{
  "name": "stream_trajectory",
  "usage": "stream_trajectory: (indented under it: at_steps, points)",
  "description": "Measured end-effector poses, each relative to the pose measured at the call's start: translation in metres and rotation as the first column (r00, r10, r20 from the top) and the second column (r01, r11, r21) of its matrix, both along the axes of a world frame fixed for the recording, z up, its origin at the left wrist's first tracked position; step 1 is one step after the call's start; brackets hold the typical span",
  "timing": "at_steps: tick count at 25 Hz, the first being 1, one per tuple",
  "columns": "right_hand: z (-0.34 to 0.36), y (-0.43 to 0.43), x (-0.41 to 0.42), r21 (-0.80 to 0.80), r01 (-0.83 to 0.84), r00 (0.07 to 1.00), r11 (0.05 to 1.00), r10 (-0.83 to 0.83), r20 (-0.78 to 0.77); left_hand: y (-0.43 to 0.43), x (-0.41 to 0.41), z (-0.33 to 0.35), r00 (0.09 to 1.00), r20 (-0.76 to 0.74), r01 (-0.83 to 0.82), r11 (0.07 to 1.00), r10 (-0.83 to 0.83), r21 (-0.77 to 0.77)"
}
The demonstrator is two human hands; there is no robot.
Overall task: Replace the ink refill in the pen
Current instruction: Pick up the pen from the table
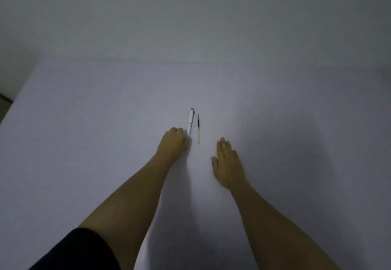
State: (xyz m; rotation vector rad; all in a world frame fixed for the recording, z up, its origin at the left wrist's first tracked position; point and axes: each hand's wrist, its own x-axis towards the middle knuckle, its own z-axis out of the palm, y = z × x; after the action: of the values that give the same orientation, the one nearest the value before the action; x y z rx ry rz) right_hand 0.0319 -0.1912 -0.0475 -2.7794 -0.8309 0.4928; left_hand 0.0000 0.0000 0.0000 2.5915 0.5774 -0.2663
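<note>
A white pen (190, 122) with a grey end lies on the pale table, pointing away from me. My left hand (174, 142) is curled at its near end, fingers touching the barrel; whether it truly grips the pen is unclear. Just right of the pen lies a thin ink refill (198, 129), dark at the far half, yellowish in the middle and clear near me. My right hand (228, 164) rests flat on the table with fingers spread, right of the refill and apart from it, holding nothing.
The pale table (296, 121) runs to a far edge against a grey wall (190, 15). Its left edge slants at the frame's left side. A dark sleeve (80, 250) covers my upper left arm.
</note>
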Motion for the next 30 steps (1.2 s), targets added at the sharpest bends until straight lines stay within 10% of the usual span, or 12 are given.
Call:
stream_trajectory:
  at_steps: [13,19,30]
  points:
    - [-0.013,0.000,0.005,0.225,0.088,0.995,0.970,-0.095,0.021,-0.004,0.029,-0.012,0.962,0.130,-0.225,0.967,0.239,-0.117]
    - [0.055,0.029,0.048,0.608,0.532,0.843,0.589,-0.308,-0.440,0.004,-0.010,0.020,0.976,0.199,0.006,0.912,0.083,-0.410]
    - [0.092,0.036,0.037,0.628,0.663,0.723,0.408,-0.129,-0.679,-0.019,-0.039,0.032,0.913,0.389,0.046,0.919,0.119,-0.391]
